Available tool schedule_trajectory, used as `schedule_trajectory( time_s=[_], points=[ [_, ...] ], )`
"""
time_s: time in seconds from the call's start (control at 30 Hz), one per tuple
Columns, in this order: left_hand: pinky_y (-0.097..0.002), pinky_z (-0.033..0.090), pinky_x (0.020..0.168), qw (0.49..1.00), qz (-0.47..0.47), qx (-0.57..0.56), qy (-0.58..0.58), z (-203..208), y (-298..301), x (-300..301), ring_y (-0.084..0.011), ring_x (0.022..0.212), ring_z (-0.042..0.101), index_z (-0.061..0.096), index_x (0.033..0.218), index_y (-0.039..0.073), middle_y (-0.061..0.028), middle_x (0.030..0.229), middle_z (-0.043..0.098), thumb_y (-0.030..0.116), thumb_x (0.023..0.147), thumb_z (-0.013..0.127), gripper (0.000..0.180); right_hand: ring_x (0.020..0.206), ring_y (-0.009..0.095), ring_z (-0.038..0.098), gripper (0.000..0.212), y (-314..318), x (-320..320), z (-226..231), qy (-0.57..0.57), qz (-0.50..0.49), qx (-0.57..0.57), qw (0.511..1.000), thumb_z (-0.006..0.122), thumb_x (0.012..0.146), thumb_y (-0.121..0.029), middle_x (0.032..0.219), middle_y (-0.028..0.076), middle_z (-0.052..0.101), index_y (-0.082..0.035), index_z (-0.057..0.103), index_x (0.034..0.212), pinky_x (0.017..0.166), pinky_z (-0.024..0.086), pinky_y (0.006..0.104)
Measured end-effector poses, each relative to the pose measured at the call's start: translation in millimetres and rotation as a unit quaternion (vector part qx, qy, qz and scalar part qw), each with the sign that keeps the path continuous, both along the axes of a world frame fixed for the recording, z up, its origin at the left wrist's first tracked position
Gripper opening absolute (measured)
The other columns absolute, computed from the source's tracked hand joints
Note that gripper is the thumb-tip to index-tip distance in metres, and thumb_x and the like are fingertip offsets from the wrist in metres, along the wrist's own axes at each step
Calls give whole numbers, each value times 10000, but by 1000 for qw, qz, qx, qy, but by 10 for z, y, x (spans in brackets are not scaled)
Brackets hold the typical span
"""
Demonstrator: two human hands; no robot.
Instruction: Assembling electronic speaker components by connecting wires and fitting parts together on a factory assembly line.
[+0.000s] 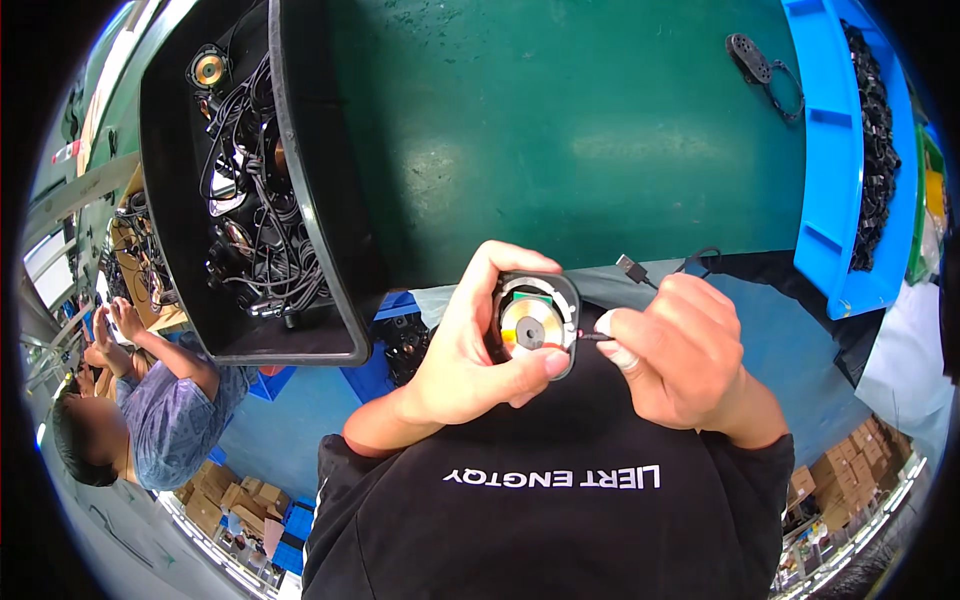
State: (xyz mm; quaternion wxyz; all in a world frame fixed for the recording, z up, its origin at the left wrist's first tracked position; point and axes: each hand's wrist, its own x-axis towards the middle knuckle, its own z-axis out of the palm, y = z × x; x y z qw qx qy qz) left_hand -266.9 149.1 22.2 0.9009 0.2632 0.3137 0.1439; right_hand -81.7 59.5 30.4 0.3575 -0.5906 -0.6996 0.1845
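My left hand (450, 362) is wrapped round the rim of an open, round black wireless charger housing (532, 325). Inside the housing, a copper-coloured coil with a dark centre faces up, and a bit of green board shows at its top edge. At the housing's right side, my right hand (690, 352) pinches a thin black cable (592, 337) between thumb and fingers, close to where it meets the rim. A black USB plug (631, 268) sticks out beyond the right hand's knuckles; part of the cable is hidden behind that hand.
On the left stands a black bin (330, 290) with several coil units and tangled cables. A blue tray (830, 180) of small black parts is at the right. On the green table (560, 110), a black perforated part (748, 58) lies near the tray. Another person (170, 410) works at far left.
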Motion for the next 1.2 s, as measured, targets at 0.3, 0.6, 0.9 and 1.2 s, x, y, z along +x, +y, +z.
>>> schedule_trajectory(
  time_s=[0.3,0.6,0.9,1.2],
  points=[
    [-190,361,404,1000,-3,-19,3,-23,-13,2,-100,477,459,350,1239,48,-117,887,543,-81,789,633,547,520,155,323,72,-14,-41,-40,-21,-17,31,999,658,748,-23,642,15,424,-25,625,812,498,338,276],
    [-172,331,365,995,1,-95,-21,-8,-2,4,-103,465,437,350,1222,11,-194,940,553,-72,729,666,591,513,160,327,71,5,-41,-5,18,6,-5,1000,632,743,-20,634,17,436,-35,612,810,488,326,283],
    [-189,389,450,996,-17,87,-26,-106,-49,-39,-104,515,497,347,1241,30,-130,935,539,-90,762,646,577,509,176,331,52,13,-58,41,275,-1,-175,945,617,723,-8,620,36,455,-32,591,761,485,319,290],
    [-220,449,633,977,-13,212,-22,-98,-56,-60,-127,704,557,366,1237,12,-119,1018,515,-70,770,659,558,511,158,322,54,14,-33,-21,103,-1,-22,994,643,722,-13,611,20,428,-30,607,759,487,316,288]
  ],
)
